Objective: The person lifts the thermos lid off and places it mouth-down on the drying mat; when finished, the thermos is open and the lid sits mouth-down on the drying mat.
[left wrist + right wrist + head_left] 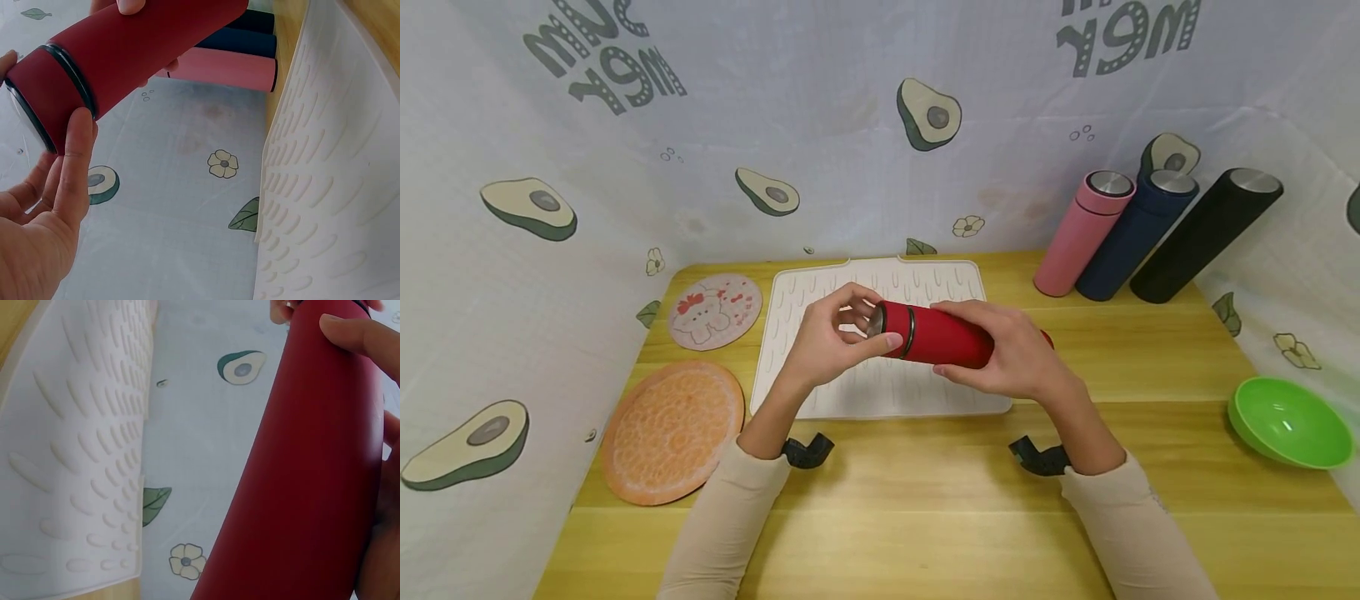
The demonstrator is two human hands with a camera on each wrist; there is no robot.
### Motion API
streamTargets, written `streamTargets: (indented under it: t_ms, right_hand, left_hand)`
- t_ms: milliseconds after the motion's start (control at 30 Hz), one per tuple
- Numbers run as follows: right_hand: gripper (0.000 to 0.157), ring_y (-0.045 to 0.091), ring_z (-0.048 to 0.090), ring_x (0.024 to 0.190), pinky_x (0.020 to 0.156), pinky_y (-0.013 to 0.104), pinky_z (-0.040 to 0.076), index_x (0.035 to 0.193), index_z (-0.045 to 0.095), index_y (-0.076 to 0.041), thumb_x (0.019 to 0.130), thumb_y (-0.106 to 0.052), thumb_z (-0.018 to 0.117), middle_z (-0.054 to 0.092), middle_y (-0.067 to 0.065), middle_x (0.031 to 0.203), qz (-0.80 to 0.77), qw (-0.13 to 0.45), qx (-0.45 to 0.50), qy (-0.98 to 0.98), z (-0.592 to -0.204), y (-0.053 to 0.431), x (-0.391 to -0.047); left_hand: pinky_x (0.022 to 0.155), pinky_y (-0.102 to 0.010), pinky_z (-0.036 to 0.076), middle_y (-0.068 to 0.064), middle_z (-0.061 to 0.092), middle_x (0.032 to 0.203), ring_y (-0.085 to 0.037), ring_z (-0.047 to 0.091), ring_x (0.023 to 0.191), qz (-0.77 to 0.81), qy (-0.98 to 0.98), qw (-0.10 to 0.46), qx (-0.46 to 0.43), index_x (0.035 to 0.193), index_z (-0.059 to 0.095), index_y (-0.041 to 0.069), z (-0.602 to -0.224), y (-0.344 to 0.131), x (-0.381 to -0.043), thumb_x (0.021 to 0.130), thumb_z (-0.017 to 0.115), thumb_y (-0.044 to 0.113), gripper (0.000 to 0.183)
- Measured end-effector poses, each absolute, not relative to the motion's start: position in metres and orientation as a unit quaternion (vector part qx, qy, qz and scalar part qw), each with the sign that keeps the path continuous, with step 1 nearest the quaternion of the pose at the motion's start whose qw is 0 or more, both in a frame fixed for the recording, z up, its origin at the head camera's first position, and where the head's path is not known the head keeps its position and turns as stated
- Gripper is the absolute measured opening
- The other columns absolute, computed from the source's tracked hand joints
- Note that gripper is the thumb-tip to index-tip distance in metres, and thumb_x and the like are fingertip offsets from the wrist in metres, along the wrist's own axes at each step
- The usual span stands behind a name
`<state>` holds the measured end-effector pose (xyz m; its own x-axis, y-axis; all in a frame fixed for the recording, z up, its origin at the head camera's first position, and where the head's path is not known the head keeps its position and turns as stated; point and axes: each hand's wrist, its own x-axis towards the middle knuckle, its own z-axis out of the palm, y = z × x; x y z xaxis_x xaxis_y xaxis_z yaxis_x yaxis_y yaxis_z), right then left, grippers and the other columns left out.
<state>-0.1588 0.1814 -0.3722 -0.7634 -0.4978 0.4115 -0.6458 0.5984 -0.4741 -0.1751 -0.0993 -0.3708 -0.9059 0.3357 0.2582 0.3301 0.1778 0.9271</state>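
Note:
A red thermos flask (951,336) is held nearly level above the white ribbed mat (887,400), its lid end towards the left. My right hand (1011,350) grips the body, thumb on the near side and fingers over the top. At the other end, my left hand (831,333) holds the lid (47,94) between thumb and fingers. A dark ring (72,78) runs between lid and body, and the lid's end is silver. In the right wrist view the red body (300,469) fills much of the picture, with the right palm partly cut off at the edge.
Pink (1078,242), navy (1131,242) and black (1198,242) flasks stand at the back right. A green bowl (1288,425) sits at the far right. On the left lie an orange round mat (673,433) and a smaller pink one (715,312). Printed cloth (835,133) hangs behind.

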Motion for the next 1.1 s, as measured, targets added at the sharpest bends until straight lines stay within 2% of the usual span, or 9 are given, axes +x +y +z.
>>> streamTargets:
  t_ms: [133, 233, 367, 433, 500, 600, 800, 1100]
  right_hand:
    - [0.074, 0.020, 0.069, 0.103, 0.075, 0.038, 0.062, 0.140, 0.062, -0.022, 0.074, -0.037, 0.092, 0.071, 0.002, 0.128, 0.306, 0.131, 0.324, -0.885, -0.3726, 0.1803, -0.1579]
    - [0.074, 0.020, 0.069, 0.103, 0.074, 0.038, 0.062, 0.140, 0.062, -0.022, 0.074, -0.037, 0.092, 0.071, 0.002, 0.127, 0.305, 0.136, 0.322, -0.886, -0.3729, 0.1811, -0.1579]
    - [0.075, 0.021, 0.068, 0.103, 0.075, 0.039, 0.061, 0.141, 0.062, -0.022, 0.075, -0.036, 0.092, 0.071, 0.003, 0.128, 0.305, 0.137, 0.319, -0.887, -0.3727, 0.1838, -0.1581]
    - [0.075, 0.021, 0.068, 0.104, 0.075, 0.039, 0.061, 0.141, 0.062, -0.022, 0.074, -0.036, 0.093, 0.071, 0.003, 0.128, 0.307, 0.135, 0.318, -0.886, -0.3719, 0.1847, -0.1582]
    - [0.075, 0.021, 0.069, 0.103, 0.075, 0.039, 0.061, 0.141, 0.062, -0.022, 0.074, -0.036, 0.093, 0.071, 0.003, 0.128, 0.308, 0.133, 0.319, -0.886, -0.3714, 0.1853, -0.1583]
    - [0.075, 0.021, 0.069, 0.103, 0.075, 0.038, 0.061, 0.141, 0.062, -0.022, 0.073, -0.037, 0.093, 0.071, 0.003, 0.127, 0.306, 0.131, 0.319, -0.887, -0.3714, 0.1857, -0.1584]
    - [0.075, 0.020, 0.068, 0.104, 0.076, 0.038, 0.062, 0.140, 0.062, -0.023, 0.073, -0.037, 0.091, 0.071, 0.002, 0.128, 0.302, 0.125, 0.318, -0.890, -0.3716, 0.1858, -0.1574]
    - [0.073, 0.020, 0.068, 0.102, 0.075, 0.037, 0.061, 0.139, 0.063, -0.022, 0.073, -0.037, 0.090, 0.071, 0.001, 0.127, 0.303, 0.120, 0.317, -0.891, -0.3717, 0.1839, -0.1570]
  left_hand:
    - [0.069, -0.035, 0.063, -0.006, 0.065, 0.095, -0.021, 0.069, 0.079, 0.591, 0.780, -0.006, 0.204, 0.109, 0.066, 0.018, -0.3724, -0.0988, -0.1754, 0.082, 0.085, 0.036, 0.038]
    - [0.076, -0.035, 0.064, -0.002, 0.067, 0.110, -0.019, 0.072, 0.090, 0.586, 0.774, 0.004, 0.238, 0.122, 0.064, 0.022, -0.3741, -0.1001, -0.1775, 0.082, 0.086, 0.043, 0.051]
    - [0.095, -0.035, 0.061, 0.003, 0.058, 0.140, -0.017, 0.066, 0.116, 0.582, 0.749, 0.019, 0.315, 0.144, 0.054, 0.027, -0.3732, -0.1018, -0.1794, 0.078, 0.092, 0.028, 0.076]
    - [0.103, -0.035, 0.057, 0.003, 0.052, 0.150, -0.017, 0.058, 0.129, 0.577, 0.736, 0.019, 0.353, 0.148, 0.051, 0.024, -0.3721, -0.1022, -0.1793, 0.075, 0.094, 0.014, 0.086]
    - [0.106, -0.037, 0.055, 0.000, 0.048, 0.155, -0.018, 0.051, 0.137, 0.570, 0.725, 0.017, 0.387, 0.150, 0.050, 0.019, -0.3717, -0.1024, -0.1787, 0.075, 0.092, 0.008, 0.086]
    - [0.107, -0.040, 0.055, -0.005, 0.048, 0.156, -0.021, 0.047, 0.143, 0.571, 0.706, 0.019, 0.419, 0.146, 0.054, 0.011, -0.3721, -0.1027, -0.1792, 0.080, 0.086, 0.001, 0.074]
    - [0.098, -0.042, 0.060, -0.006, 0.057, 0.146, -0.021, 0.054, 0.134, 0.584, 0.696, 0.020, 0.417, 0.140, 0.060, 0.009, -0.3729, -0.1029, -0.1794, 0.081, 0.083, -0.003, 0.065]
    - [0.081, -0.038, 0.065, -0.003, 0.067, 0.128, -0.022, 0.065, 0.102, 0.588, 0.728, 0.010, 0.353, 0.135, 0.064, 0.010, -0.3729, -0.1020, -0.1777, 0.080, 0.088, 0.009, 0.060]
